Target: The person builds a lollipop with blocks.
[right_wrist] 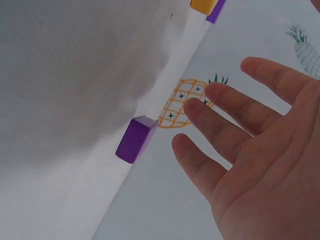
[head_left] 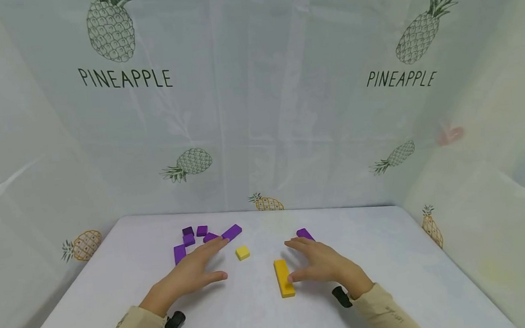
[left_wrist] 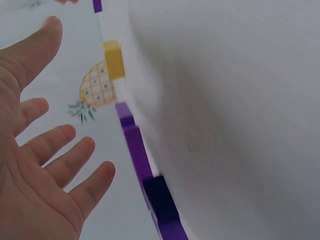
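My left hand (head_left: pixel 191 273) hovers over the table with fingers spread and nothing held. Just beyond it lie several purple blocks, among them a long one (head_left: pixel 232 233) and one partly behind the hand (head_left: pixel 180 253). A small yellow block (head_left: pixel 242 252) sits between the two hands. My right hand (head_left: pixel 324 264), also spread and holding nothing, is above the table, its thumb overlapping a long orange-yellow block (head_left: pixel 282 277) in the head view; whether they touch I cannot tell. Past its fingers lies a purple block (head_left: pixel 304 234), seen whole in the right wrist view (right_wrist: pixel 135 140).
The white table (head_left: pixel 372 238) ends at a hanging curtain (head_left: pixel 257 107) printed with pineapples, behind and on both sides. A dark purple block (head_left: pixel 187 231) and smaller purple blocks (head_left: pixel 202 230) lie at the back left. Black wrist cameras (head_left: pixel 175 322) sit under both wrists.
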`<state>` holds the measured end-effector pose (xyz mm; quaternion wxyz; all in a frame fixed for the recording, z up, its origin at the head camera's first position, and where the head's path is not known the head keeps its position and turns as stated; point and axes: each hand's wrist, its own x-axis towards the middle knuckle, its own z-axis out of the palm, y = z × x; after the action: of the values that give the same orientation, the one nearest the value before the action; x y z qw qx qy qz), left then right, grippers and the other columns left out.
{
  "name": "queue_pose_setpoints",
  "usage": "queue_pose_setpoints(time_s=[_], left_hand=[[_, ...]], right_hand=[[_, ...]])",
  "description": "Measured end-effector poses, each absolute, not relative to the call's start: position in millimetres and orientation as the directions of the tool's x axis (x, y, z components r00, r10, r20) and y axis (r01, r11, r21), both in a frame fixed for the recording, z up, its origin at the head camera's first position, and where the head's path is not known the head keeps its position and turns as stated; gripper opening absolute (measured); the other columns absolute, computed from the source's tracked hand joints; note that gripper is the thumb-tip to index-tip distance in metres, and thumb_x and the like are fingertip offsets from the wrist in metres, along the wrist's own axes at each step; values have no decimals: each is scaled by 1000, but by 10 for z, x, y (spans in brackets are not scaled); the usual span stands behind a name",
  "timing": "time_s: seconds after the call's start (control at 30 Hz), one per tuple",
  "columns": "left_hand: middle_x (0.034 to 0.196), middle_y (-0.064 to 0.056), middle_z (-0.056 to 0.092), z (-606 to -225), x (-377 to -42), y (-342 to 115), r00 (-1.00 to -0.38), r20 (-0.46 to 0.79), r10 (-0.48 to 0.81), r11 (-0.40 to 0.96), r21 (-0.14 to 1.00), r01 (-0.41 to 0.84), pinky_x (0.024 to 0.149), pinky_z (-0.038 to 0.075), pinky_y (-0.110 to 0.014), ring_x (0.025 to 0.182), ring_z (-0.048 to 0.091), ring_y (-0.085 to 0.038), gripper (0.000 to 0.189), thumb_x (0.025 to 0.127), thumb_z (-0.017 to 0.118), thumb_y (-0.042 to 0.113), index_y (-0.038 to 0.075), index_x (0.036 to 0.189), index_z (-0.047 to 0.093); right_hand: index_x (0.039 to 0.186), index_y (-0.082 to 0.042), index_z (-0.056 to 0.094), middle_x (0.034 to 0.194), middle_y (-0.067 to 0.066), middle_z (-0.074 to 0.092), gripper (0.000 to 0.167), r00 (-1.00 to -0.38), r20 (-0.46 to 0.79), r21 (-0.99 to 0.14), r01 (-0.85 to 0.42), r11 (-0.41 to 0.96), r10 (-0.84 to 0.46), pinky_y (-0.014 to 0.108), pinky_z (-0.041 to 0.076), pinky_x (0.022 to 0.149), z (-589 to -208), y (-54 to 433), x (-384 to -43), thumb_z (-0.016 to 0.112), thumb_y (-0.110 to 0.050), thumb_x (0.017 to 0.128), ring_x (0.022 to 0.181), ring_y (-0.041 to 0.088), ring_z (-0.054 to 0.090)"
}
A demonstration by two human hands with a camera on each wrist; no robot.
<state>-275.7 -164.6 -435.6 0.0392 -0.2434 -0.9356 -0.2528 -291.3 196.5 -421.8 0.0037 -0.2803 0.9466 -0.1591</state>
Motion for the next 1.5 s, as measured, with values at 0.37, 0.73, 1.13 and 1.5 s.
queue_pose_setpoints(time_s=[0.37,0.73,1.13,1.5], left_hand=[[150,1,37,-4382,-2936,-1397,-880,147,452,749,473,464,109,29,-50,138,32,-27,75,82,74,37,26,147,38],[144,-4,45,-4400,-3140,-1270,-896,76,438,754,511,412,108,30,-50,135,37,-29,64,82,75,30,21,140,49],[124,-2,60,-4377,-3268,-1203,-888,36,459,726,561,398,98,43,-44,113,55,-23,47,83,75,22,14,127,61],[106,5,66,-4409,-3359,-1146,-887,63,458,723,555,412,86,49,-36,93,58,-13,31,83,75,14,13,113,70]], right_hand=[[142,-24,45,146,0,41,91,-830,14,-325,-531,783,-558,50,35,105,-4267,1836,-2895,68,-71,69,133,26,40],[140,-22,48,146,2,42,86,-811,-8,-285,-559,779,-586,50,36,104,-4272,1798,-2894,66,-70,71,130,26,42],[134,-20,54,137,-1,51,78,-794,-41,-278,-574,770,-607,45,38,103,-4302,1806,-2900,69,-65,72,126,21,47],[134,-20,53,133,-6,54,78,-788,-59,-287,-575,766,-613,42,37,104,-4294,1812,-2895,72,-63,71,124,17,48]])
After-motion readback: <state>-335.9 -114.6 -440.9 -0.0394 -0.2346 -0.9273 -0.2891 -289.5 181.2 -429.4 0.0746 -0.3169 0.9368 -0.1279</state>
